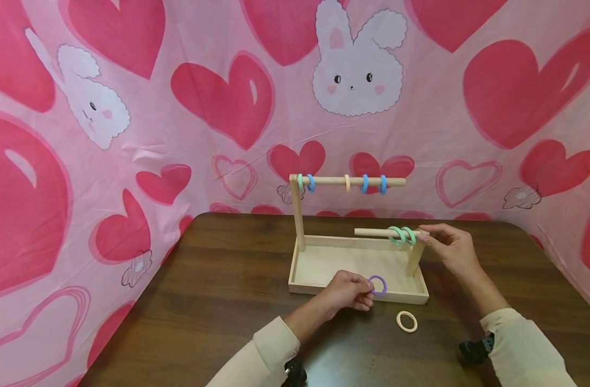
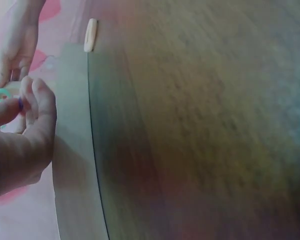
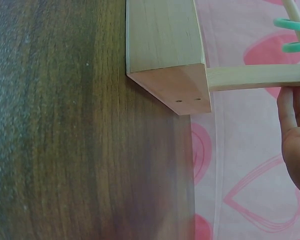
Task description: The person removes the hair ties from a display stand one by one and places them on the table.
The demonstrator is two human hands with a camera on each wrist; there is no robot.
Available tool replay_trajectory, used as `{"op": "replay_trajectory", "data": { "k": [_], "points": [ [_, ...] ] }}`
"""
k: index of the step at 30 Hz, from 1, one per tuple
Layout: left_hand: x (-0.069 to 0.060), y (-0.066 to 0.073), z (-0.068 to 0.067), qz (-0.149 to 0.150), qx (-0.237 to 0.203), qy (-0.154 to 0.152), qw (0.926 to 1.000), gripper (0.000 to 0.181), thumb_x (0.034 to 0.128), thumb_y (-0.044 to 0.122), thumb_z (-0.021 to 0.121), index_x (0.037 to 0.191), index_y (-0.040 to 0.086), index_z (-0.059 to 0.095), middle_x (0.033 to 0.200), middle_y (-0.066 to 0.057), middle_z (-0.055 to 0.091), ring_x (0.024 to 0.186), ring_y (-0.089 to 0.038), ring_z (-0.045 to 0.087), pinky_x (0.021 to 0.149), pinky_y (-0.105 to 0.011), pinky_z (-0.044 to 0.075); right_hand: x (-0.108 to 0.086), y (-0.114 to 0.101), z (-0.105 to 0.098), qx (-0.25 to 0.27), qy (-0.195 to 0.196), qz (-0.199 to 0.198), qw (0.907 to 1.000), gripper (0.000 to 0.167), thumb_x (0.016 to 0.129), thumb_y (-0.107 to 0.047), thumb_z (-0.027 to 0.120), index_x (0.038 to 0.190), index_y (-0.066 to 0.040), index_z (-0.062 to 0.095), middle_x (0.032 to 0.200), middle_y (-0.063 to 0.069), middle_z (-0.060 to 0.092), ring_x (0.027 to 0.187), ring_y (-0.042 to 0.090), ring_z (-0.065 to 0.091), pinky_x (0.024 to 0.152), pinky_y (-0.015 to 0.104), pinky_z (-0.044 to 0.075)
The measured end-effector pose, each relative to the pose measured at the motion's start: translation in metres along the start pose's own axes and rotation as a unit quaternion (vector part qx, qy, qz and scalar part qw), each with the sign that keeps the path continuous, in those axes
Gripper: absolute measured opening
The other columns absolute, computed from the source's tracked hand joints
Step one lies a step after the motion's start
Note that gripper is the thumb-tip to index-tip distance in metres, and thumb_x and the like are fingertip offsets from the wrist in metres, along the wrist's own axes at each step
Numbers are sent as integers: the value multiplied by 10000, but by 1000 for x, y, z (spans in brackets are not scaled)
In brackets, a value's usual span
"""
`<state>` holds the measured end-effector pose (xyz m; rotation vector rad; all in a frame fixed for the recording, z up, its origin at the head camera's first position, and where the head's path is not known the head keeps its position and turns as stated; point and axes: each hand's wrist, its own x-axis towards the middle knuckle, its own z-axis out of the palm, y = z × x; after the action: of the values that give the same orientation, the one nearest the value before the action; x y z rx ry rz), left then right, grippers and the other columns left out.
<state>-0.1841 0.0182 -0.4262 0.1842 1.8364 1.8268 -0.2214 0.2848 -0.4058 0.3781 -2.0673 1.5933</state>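
Observation:
My left hand (image 1: 349,291) pinches a purple ring (image 1: 379,286) between thumb and fingers, just above the front edge of a wooden ring stand (image 1: 357,295). In the left wrist view, only a sliver of this ring shows at the fingertips. At the stand's right end, my right hand (image 1: 452,248) holds the top of the short post (image 1: 414,260), where the lower rod (image 1: 369,232) joins it. Two mint green rings (image 1: 397,235) hang on that rod, near the post. In the right wrist view, the fingers (image 3: 288,107) lie against the post.
A taller post (image 1: 297,215) bears the upper rod (image 1: 328,180), with green, blue and peach rings spread along it. One cream ring (image 1: 407,322) lies on the dark wooden table (image 1: 227,290) in front of the stand. A pink cloth (image 1: 203,32) with hearts and rabbits hangs behind.

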Motion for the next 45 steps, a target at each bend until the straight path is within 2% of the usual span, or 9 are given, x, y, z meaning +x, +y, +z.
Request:
{"op": "replay_trajectory", "data": {
  "k": [8, 14, 20, 30, 33, 40, 45],
  "points": [
    [-4, -6, 2, -345, 350, -539, 9973, 196, 992, 30, 586, 983, -132, 695, 662, -9, 623, 556, -58, 608, 578, -223, 591, 0, 1, 0, -41, -7, -35, 10000, 254, 870, 139, 690, 1054, -18, 768, 936, -305, 730, 831, -134, 665, 721, 55, 514],
    [-5, -11, 3, -532, 500, -677, 9950, 198, 972, 13, 600, 1019, -152, 700, 635, -20, 617, 536, -59, 604, 541, -200, 567, 0, 2, -1, -22, -19, 2, 10000, 270, 869, 134, 695, 1051, -49, 776, 952, -310, 730, 845, -136, 664, 727, 53, 512],
    [-5, -16, 4, -614, 720, -707, 9930, 171, 963, -7, 602, 942, -139, 709, 622, -23, 608, 526, -65, 593, 536, -216, 576, 1, 3, -1, -35, -35, -7, 10000, 267, 869, 135, 695, 1054, -39, 773, 959, -311, 729, 848, -135, 663, 725, 54, 511],
    [-6, -20, 10, -453, 1173, -599, 9903, 179, 938, -39, 613, 828, -154, 694, 571, -11, 569, 472, -57, 547, 448, -164, 497, 1, 0, 0, -30, -14, -20, 10000, 255, 867, 136, 697, 1057, -19, 769, 927, -301, 730, 821, -127, 665, 716, 58, 517],
    [-6, -20, 11, -427, 1274, -533, 9895, 183, 934, -41, 618, 807, -146, 698, 559, -10, 564, 465, -65, 544, 450, -179, 508, 0, 0, 0, -89, -15, -25, 10000, 247, 866, 133, 699, 1063, -2, 764, 925, -307, 726, 815, -129, 663, 710, 59, 517],
    [-6, -20, 12, -424, 1642, -497, 9843, 213, 952, -21, 614, 784, -116, 704, 540, -9, 554, 465, -66, 536, 497, -236, 566, 1, -1, 0, 23, -24, -22, 10000, 265, 864, 141, 696, 1037, -43, 776, 954, -301, 735, 845, -137, 667, 725, 53, 517],
    [-6, -18, 14, -410, 1823, -444, 9814, 223, 951, -3, 634, 769, -105, 715, 523, -2, 547, 453, -62, 528, 488, -234, 562, 1, -2, 0, -24, -6, 5, 10000, 271, 867, 135, 697, 1038, -59, 779, 945, -311, 728, 845, -139, 664, 729, 51, 514]
  ]
}}
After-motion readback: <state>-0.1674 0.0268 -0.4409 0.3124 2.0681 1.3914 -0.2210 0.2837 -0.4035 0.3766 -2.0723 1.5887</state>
